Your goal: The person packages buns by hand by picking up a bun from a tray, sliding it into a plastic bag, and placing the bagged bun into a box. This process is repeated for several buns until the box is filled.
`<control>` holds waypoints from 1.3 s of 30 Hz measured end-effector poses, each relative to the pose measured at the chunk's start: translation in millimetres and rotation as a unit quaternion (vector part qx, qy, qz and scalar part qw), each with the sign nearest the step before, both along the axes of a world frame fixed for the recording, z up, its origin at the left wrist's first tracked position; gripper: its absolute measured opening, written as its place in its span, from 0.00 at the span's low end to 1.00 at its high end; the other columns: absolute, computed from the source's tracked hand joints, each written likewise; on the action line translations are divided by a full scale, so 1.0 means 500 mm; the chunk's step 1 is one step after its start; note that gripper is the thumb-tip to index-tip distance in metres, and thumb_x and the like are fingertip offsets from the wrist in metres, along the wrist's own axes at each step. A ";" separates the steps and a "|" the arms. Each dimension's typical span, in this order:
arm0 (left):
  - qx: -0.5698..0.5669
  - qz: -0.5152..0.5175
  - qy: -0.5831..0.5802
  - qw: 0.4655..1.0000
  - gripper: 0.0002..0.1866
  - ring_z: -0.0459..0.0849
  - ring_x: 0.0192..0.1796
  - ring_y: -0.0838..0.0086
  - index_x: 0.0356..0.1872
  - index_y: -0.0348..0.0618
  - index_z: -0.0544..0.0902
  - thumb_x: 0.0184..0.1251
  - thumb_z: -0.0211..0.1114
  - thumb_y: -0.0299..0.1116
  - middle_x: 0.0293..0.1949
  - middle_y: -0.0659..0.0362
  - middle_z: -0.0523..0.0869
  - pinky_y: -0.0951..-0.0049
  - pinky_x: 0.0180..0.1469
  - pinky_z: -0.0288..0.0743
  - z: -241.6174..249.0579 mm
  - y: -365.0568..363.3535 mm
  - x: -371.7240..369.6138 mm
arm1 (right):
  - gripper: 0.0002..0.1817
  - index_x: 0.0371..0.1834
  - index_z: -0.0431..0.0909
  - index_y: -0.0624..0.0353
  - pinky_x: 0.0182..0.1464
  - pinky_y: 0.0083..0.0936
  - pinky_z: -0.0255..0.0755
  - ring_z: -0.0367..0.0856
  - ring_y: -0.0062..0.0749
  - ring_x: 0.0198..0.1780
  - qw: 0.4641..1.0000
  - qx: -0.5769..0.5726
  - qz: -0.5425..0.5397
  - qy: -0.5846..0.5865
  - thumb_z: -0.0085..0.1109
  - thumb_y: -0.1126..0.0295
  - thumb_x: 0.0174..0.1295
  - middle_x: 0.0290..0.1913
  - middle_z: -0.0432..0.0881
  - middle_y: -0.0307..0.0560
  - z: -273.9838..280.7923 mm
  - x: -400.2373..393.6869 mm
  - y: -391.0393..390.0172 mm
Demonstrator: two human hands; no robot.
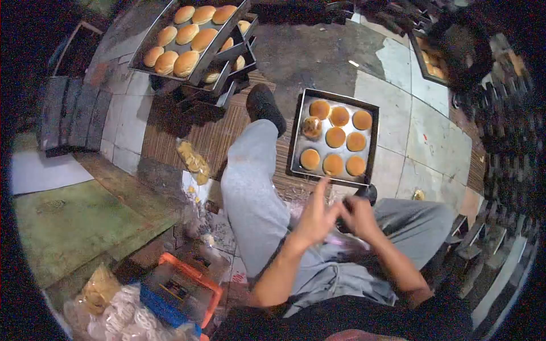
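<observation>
My left hand (317, 217) is over my lap, index finger stretched towards the near edge of a black-rimmed square baking tray (373, 142) on the floor. Beside it, my right hand (359, 217) has curled fingers, very near or touching the left fingertips; whatever it may hold is hidden. Below the hands lies some shiny, pinkish clear plastic (348, 244) across my lap. Several round golden buns (335, 137) sit in the tray. One bun (311, 127) at its left side looks darker and glossy, perhaps wrapped.
Stacked trays (196, 74) of buns stand at the upper left. Another bun tray (432, 59) is at the upper right. A bag of yellowish pieces (193, 162) lies by my leg. An orange-handled box (187, 284) and white bundles in plastic (122, 315) are at the lower left.
</observation>
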State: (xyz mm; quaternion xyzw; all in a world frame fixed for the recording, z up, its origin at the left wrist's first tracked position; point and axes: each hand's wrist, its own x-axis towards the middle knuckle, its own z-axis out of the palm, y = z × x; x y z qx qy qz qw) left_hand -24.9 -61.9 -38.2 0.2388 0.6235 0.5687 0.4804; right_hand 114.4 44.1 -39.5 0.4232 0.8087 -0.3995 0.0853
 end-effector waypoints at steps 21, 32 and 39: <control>0.031 -0.157 0.415 0.895 0.16 0.78 0.65 0.50 0.51 0.46 0.89 0.68 0.71 0.43 0.60 0.47 0.85 0.47 0.72 0.60 0.042 -0.156 0.138 | 0.10 0.35 0.86 0.57 0.54 0.40 0.73 0.82 0.46 0.42 0.921 0.226 -0.035 0.315 0.68 0.77 0.48 0.33 0.82 0.44 0.092 0.199 -0.151; 0.161 -0.268 0.606 0.731 0.20 0.78 0.68 0.60 0.55 0.50 0.85 0.59 0.73 0.34 0.61 0.54 0.86 0.42 0.75 0.53 0.225 -0.009 0.035 | 0.34 0.70 0.72 0.63 0.76 0.43 0.63 0.70 0.58 0.74 0.934 0.084 0.096 0.333 0.71 0.65 0.60 0.70 0.74 0.66 0.231 0.178 -0.090; 0.135 0.029 0.429 0.893 0.30 0.59 0.81 0.44 0.71 0.36 0.72 0.73 0.67 0.41 0.79 0.36 0.61 0.52 0.79 0.54 0.203 0.025 0.047 | 0.40 0.76 0.61 0.65 0.86 0.45 0.33 0.27 0.63 0.87 0.926 0.107 0.040 0.359 0.64 0.69 0.59 0.86 0.33 0.71 0.119 0.020 -0.080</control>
